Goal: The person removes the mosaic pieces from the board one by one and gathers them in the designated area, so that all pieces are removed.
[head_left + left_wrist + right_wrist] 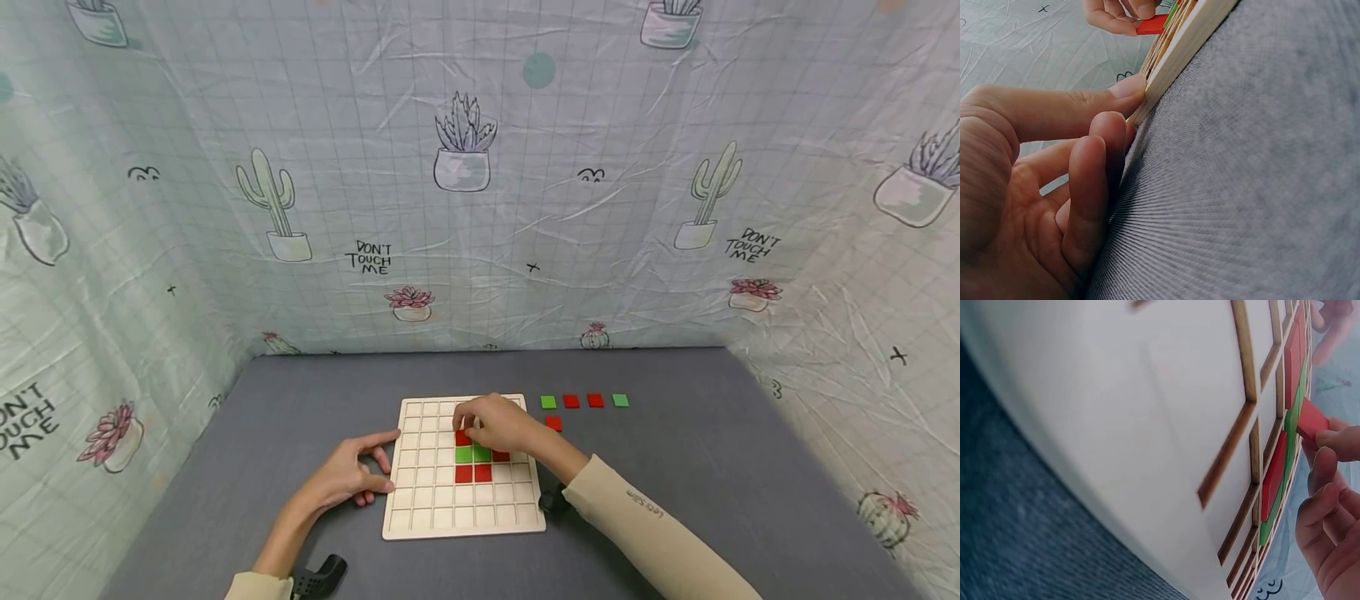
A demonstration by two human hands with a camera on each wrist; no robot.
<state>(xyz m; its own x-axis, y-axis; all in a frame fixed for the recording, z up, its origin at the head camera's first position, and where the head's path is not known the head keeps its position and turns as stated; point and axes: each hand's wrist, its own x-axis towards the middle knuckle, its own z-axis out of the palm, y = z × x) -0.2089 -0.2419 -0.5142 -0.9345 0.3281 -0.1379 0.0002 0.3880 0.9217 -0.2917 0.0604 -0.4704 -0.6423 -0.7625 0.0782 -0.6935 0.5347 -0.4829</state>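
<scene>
1. Cactus-print cloth (pixel 495 225) backs a gray tabletop (pixel 712 475) extending either side of the wooden grid board (pixel 423 520).
2. Left hand (pixel 343 473), thumb and index straight, touches the board's left edge.
3. Right hand (pixel 504 421) pinches a tilted red tile (pixel 1312 419) over it.
4. Red tiles (pixel 464 474) and green tiles (pixel 464 454) occupy middle cells; five loose tiles (pixel 596 400) lie right.

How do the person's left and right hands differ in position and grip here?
The left hand touches the board at its left edge, while the right hand is above the board.
The left hand holds no tile, while the right hand pinches a red tile.
The left hand's thumb and forefinger are spread apart, while the right hand's thumb and finger meet at the tile.
Both hands are bare.
</scene>
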